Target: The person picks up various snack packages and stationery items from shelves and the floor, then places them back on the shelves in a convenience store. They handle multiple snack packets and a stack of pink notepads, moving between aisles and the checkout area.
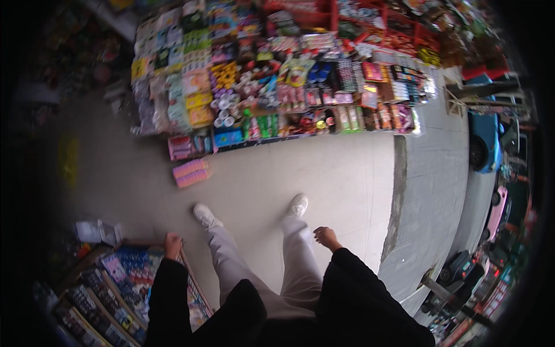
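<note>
My left hand (172, 246) hangs at my side, loosely curled, over the edge of a low display case (184, 260) filled with small packaged goods. Blur hides whether its fingers touch the case or are closed. My right hand (327, 237) is held out beside my right leg, with bent fingers slightly apart and nothing visible in it. Ahead, across the concrete floor (256, 186), stands a long stall (260, 143) stacked with packets, bottles and boxes. A pink-and-orange pack of rolls (192, 172) lies on the floor before its left end.
A pink box of packets (182, 147) stands at the stall's front left corner. Near the low case is a clear plastic bin (99, 232). To the right, the floor meets grey paving (429, 186) with a blue vehicle (485, 143) and other cars beyond.
</note>
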`<state>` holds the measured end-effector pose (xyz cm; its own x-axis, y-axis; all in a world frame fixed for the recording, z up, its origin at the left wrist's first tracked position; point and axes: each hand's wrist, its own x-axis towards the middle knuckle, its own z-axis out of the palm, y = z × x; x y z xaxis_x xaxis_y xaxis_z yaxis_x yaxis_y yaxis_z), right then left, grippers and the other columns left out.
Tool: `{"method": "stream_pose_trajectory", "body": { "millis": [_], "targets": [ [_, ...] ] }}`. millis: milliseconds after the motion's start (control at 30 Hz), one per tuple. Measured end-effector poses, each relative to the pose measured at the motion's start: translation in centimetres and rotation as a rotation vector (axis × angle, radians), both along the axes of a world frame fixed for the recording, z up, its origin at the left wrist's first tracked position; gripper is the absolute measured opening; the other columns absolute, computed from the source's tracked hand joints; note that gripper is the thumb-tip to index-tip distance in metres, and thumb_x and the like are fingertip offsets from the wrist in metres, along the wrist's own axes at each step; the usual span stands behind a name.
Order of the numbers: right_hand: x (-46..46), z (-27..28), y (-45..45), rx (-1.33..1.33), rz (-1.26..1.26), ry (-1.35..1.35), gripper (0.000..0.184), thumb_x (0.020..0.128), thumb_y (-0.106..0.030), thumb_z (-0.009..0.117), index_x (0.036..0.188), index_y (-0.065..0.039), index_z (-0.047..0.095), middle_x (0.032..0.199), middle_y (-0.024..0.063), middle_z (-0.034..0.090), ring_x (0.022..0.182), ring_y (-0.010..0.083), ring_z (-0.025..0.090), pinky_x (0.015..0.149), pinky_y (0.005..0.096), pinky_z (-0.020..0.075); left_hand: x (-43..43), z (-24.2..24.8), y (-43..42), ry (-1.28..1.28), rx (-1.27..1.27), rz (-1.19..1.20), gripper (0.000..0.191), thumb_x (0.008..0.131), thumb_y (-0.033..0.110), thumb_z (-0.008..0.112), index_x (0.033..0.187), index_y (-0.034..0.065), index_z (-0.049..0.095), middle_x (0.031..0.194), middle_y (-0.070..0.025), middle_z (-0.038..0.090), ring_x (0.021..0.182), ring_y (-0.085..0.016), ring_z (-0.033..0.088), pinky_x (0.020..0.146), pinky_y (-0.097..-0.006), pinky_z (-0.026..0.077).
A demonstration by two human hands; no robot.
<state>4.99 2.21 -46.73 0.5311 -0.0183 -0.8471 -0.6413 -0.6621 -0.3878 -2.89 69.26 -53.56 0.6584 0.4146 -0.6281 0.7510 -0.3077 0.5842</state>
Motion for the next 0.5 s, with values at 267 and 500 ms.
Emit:
{"method": "stream_pose_trajectory", "body": {
  "millis": [267,500],
  "targets": [
    [1.9,-13.4,14.3,-0.146,0.207,0.166,0.031,0.084,-0.031,0.053,0.09,-0.006,0.069,0.083,0.0101,0.069,0.08,0.028,0.066,0.074,0.0379,0.0507,10.3,-10.3,7.2,0.198,-0.065,0.17,0.072,0.079,0.036,0.072,0.134,0.0017,0.038,0.129,-0.0192,0.049,0.118,-0.027,0.049,0.094,-0.0355,0.042],
    [13.9,-30.7,40.6,0.251,0.016,0.07,0.079,0.077,-0.042,0.071,0.137,-0.002,0.039,0.133,0.0247,0.048,0.123,0.0344,0.048,0.099,0.0388,0.0412,18.0,-18.9,9.1,0.246,-0.229,0.222,0.089,0.085,0.054,0.058,0.147,0.0039,0.017,0.151,-0.0176,0.022,0.14,-0.028,0.022,0.111,-0.0369,0.022]
  ]
}}
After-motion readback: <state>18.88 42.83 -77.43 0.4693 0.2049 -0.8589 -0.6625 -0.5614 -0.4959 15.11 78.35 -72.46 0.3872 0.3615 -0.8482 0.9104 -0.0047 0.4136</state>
